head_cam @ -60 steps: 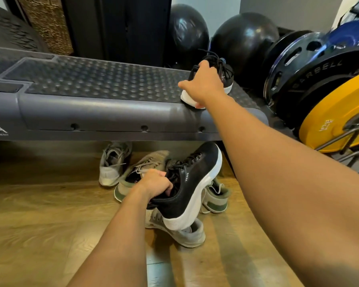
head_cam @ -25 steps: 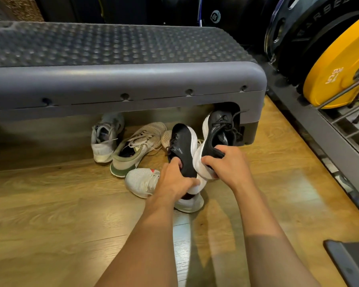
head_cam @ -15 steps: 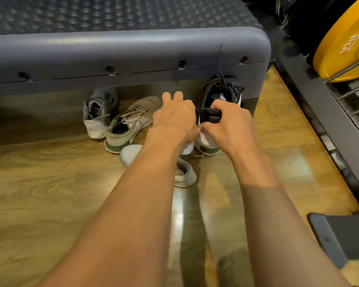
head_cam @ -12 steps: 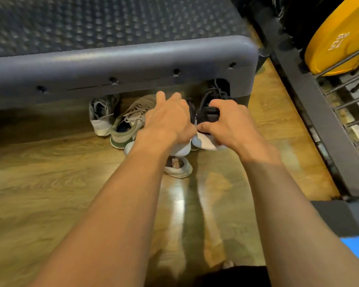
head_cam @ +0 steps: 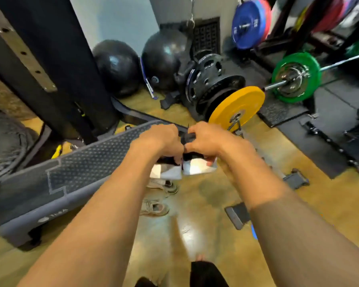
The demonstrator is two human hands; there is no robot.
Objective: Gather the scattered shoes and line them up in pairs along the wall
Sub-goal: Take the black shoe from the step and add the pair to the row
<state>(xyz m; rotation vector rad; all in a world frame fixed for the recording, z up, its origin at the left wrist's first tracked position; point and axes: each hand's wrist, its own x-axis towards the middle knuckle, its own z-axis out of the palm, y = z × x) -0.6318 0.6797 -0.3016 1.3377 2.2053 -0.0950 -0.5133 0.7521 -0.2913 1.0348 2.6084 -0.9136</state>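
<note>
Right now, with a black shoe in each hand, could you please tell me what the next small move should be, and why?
Probably carry them to the wall and set them down together. The left hand and right hand hold the black shoes side by side above the floor, so the pair looks ready; two grey shoes lie below.

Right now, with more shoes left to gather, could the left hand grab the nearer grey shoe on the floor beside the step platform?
Probably not yet: the left hand is full, gripping a black shoe. The grey shoe itself lies uncovered on the floor.
</note>
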